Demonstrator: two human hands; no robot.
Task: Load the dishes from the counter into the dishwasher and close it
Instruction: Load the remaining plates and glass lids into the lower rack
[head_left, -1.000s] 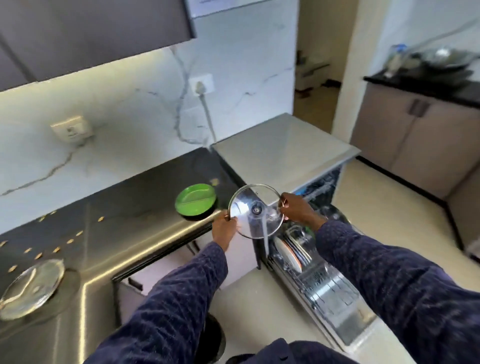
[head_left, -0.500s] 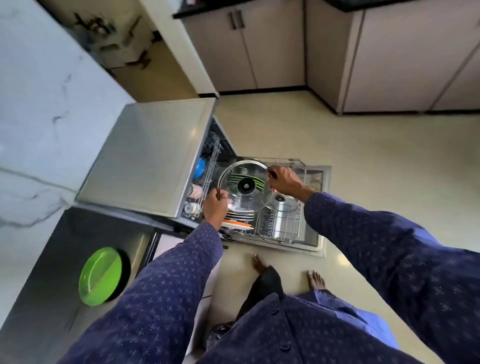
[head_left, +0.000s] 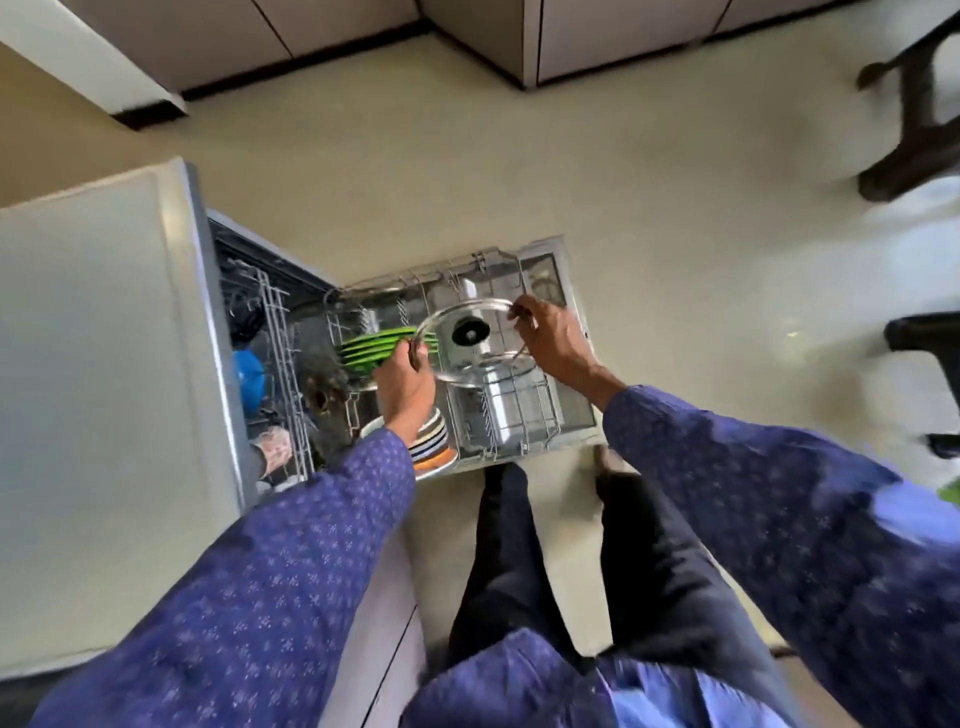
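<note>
Above the dishwasher's lower rack (head_left: 524, 415), the glass lid (head_left: 470, 340) spans between left hand (head_left: 408, 382) and right hand (head_left: 553, 340), both pinching its rim.

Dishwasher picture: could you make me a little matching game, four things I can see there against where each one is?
Things:
1. glass lid
2. green plates
3. striped plates
4. steel pot

Places:
A. stood on edge in the rack, left of the lid
B. held by its rim between both hands
C. under the left forearm, at the rack's near edge
D. in the rack below the lid

Pairs: 1-B, 2-A, 3-C, 4-D
</note>
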